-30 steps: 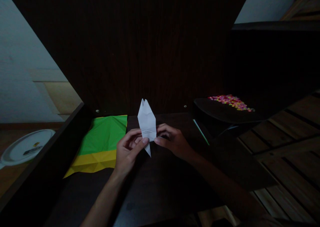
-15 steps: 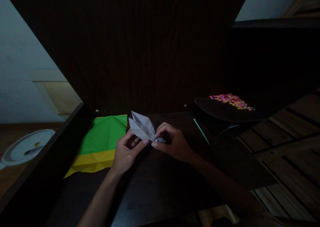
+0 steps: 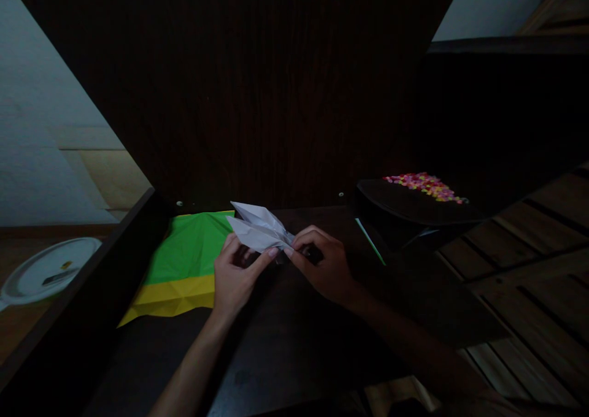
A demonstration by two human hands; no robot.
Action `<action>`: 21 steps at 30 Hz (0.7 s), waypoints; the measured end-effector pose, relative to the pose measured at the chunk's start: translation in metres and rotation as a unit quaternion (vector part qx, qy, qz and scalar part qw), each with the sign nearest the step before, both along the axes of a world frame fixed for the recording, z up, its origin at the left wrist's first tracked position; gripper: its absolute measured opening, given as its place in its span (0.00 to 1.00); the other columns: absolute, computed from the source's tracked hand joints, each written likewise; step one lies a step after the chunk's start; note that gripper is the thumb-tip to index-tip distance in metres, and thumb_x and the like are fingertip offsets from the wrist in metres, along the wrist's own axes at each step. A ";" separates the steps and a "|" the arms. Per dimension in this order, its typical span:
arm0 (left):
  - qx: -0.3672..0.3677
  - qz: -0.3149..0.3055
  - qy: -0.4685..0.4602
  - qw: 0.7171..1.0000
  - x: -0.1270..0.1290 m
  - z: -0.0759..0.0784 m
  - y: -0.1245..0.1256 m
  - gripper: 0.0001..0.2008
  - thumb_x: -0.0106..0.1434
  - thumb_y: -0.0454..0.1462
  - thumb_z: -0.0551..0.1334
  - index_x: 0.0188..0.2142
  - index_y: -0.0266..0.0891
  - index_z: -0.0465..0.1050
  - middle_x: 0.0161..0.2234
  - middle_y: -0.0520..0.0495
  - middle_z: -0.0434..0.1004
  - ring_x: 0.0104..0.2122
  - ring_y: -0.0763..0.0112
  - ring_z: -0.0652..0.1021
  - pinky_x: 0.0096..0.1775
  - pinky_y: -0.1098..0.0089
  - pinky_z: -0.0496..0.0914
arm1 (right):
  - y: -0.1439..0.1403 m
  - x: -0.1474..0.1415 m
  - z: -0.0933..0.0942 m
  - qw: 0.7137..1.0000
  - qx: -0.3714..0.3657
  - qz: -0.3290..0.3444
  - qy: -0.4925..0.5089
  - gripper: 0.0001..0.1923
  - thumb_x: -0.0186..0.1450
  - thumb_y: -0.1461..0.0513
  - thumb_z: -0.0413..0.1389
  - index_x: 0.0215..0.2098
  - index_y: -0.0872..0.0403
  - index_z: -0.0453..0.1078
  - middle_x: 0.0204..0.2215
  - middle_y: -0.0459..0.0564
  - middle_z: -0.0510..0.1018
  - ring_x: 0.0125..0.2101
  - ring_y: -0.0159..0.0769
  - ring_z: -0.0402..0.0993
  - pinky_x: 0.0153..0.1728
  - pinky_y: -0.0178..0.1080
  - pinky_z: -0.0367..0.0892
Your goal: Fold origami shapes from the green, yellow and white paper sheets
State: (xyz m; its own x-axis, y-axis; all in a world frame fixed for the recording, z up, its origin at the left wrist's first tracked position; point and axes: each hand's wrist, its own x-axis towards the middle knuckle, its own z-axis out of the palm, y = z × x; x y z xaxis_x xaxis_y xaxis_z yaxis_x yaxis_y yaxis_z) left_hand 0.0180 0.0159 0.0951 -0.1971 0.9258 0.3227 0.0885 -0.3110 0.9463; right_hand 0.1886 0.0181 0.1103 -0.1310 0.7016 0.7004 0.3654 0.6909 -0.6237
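Between my two hands is a folded white paper figure (image 3: 257, 225), with two pointed flaps spreading up and to the left. My left hand (image 3: 237, 270) pinches its lower edge, the thumb pressed near the middle and the other fingers partly hidden behind the paper. At its right end, my right hand (image 3: 322, 260) grips the narrow part between thumb and fingers. Creased green and yellow paper sheets (image 3: 188, 251) lie just left of my left hand. Right of my right hand lies a thin white and green strip (image 3: 370, 241).
Both arms are over a dark tabletop (image 3: 257, 355) with a raised left side board (image 3: 78, 282) and an upright dark panel (image 3: 276, 98) behind. A pile of small colourful pieces (image 3: 427, 186) rests on a dark curved surface at right. A white round lid (image 3: 50, 267) is at far left.
The paper figure has tilted, its pointed flaps now reaching further left and lying flatter. My right hand has shifted slightly right, and both hands keep their hold.
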 end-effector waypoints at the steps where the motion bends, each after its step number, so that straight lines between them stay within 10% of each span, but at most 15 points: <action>1: -0.005 -0.002 -0.011 1.000 0.001 0.001 0.000 0.12 0.50 0.41 0.74 0.32 0.39 0.77 0.33 0.49 0.78 0.34 0.65 0.79 0.36 0.68 0.75 | 0.000 -0.001 -0.001 1.000 0.021 -0.006 -0.002 0.06 0.62 0.68 0.59 0.32 0.51 0.68 0.29 0.45 0.75 0.30 0.33 0.74 0.31 0.36 0.70; 13: -0.008 -0.086 -0.120 0.989 0.002 -0.003 0.003 0.14 0.54 0.42 0.72 0.32 0.40 0.70 0.28 0.51 0.80 0.25 0.71 0.79 0.29 0.73 0.74 | -0.008 -0.001 -0.008 0.988 0.113 0.040 -0.100 0.15 0.61 0.71 0.53 0.41 0.48 0.72 0.39 0.51 0.77 0.36 0.39 0.76 0.36 0.44 0.73; 21: 0.003 -0.117 -0.106 0.987 -0.001 -0.008 0.003 0.12 0.58 0.44 0.70 0.37 0.39 0.75 0.32 0.49 0.80 0.29 0.70 0.79 0.32 0.73 0.73 | 0.001 0.000 -0.006 0.998 0.049 -0.035 -0.021 0.07 0.61 0.63 0.63 0.39 0.49 0.73 0.39 0.51 0.72 0.36 0.37 0.74 0.31 0.39 0.71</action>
